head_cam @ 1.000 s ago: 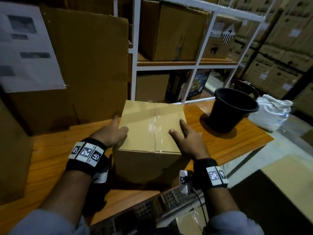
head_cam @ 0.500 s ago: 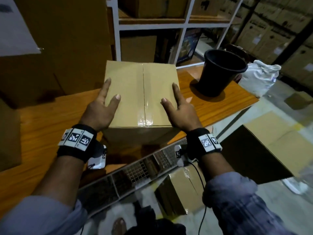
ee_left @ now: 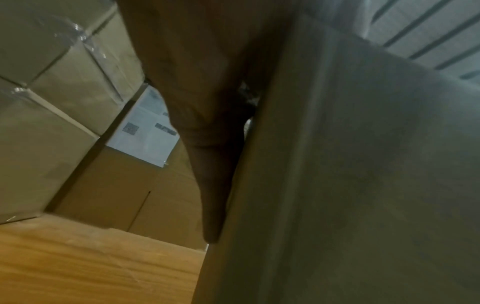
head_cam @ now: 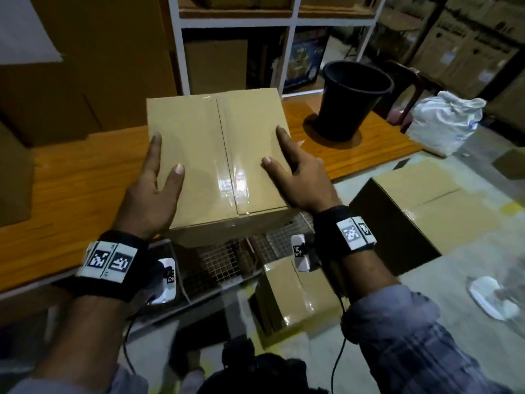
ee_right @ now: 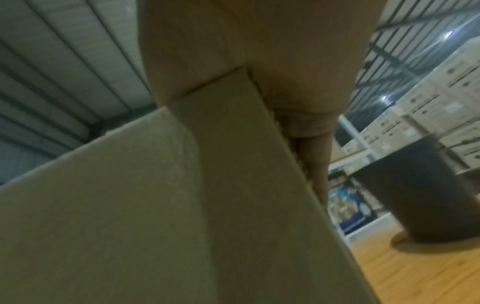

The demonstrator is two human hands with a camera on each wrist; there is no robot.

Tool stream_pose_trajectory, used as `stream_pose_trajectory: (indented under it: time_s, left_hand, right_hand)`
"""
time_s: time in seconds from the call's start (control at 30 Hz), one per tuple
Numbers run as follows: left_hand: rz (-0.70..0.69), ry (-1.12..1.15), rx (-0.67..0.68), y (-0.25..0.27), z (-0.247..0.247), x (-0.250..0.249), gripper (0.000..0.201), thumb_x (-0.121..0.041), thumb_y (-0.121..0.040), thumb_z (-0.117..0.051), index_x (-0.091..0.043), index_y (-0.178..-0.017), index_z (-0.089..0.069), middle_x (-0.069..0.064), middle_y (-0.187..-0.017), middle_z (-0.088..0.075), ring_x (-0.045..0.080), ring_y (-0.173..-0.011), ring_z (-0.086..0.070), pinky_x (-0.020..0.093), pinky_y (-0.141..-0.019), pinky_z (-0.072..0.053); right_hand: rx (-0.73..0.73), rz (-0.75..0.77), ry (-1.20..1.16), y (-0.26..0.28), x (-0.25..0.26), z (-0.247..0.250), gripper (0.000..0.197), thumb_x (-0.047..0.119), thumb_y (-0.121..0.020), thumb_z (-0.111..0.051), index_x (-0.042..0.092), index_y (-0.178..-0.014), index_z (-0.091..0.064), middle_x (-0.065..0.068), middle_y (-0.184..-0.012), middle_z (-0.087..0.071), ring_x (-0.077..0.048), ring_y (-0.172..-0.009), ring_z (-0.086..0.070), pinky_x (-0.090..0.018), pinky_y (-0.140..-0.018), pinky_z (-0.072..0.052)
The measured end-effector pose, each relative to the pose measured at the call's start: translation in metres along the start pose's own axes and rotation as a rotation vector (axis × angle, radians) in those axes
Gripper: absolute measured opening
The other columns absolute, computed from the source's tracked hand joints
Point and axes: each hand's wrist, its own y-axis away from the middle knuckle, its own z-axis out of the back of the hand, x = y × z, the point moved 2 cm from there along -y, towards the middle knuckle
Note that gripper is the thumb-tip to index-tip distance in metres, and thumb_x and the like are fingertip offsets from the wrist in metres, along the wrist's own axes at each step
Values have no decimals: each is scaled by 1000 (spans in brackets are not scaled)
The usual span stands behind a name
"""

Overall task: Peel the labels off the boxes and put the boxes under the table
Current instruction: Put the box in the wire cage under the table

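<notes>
A plain brown cardboard box (head_cam: 216, 155), its top seam taped, is held between my two hands over the front edge of the wooden table (head_cam: 71, 189). My left hand (head_cam: 153, 194) presses its left side with straight fingers, thumb lying on the top. My right hand (head_cam: 298, 177) does the same on the right side. No label shows on the faces I see. In the left wrist view my fingers (ee_left: 207, 144) lie flat along the box wall (ee_left: 363, 185). In the right wrist view my right hand (ee_right: 298, 92) lies against the box (ee_right: 155, 205) at its corner.
A black bucket (head_cam: 352, 100) stands on the table's right end. Big cartons (head_cam: 99, 66), one with a white label (head_cam: 25, 29), line the table's back left. A small box (head_cam: 287, 300) lies below the table edge, a larger one (head_cam: 426, 211) on the floor at right, beside a white bag (head_cam: 446, 123).
The box has come from the middle of the table toward me and now overhangs the front edge. Both hands have stayed on its sides, and my view has tilted down.
</notes>
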Motion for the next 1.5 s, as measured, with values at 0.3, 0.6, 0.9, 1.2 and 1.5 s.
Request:
stream_pose_trajectory:
  time_s: [0.3, 0.6, 0.9, 1.2, 1.5]
  left_hand:
    - [-15, -1, 132, 64, -57, -34, 72, -65, -101, -44, -61, -157, 0, -7, -174, -2, 28, -158, -10, 45, -126, -8]
    - [7, 57, 407, 111, -109, -13, 80, -71, -97, -47, -60, -156, 5, -12, -171, -8, 14, -155, -16, 38, -124, -14]
    - [154, 97, 559, 141, -201, 61, 94, -59, -98, -56, -65, -147, 25, 2, -170, -23, 27, -152, -33, 50, -124, -29]
    - [263, 159, 465, 151, -298, 91, 103, -42, -98, -66, -58, -155, 19, -2, -164, -37, 23, -141, -47, 50, -120, -38]
    - [427, 140, 411, 145, -361, 133, 105, -38, -102, -63, -36, -160, 25, 2, -167, -33, 27, -148, -39, 31, -114, -28]
  right_hand:
    - [-81, -68, 72, 80, -37, 72, 71, 65, -97, -57, 41, -160, -36, 5, -151, -58, -11, -136, -56, -43, -108, -53]
    - [17, -277, 365, 149, -82, 81, 70, 63, -98, -56, 34, -160, -39, -8, -134, -68, -28, -120, -61, -46, -100, -54]
    - [246, -407, 546, 168, -161, 22, 64, 38, -104, -58, 29, -161, -32, -22, -152, -37, -42, -133, -50, -53, -109, -49]
    - [438, -360, 666, 137, -264, -1, 71, 32, -97, -67, 24, -158, -33, -22, -143, -47, -41, -125, -50, -51, -105, -47]
    - [572, -353, 708, 120, -333, -45, 75, 57, -90, -69, 25, -149, -36, -20, -140, -51, -39, -128, -42, -49, -106, -42]
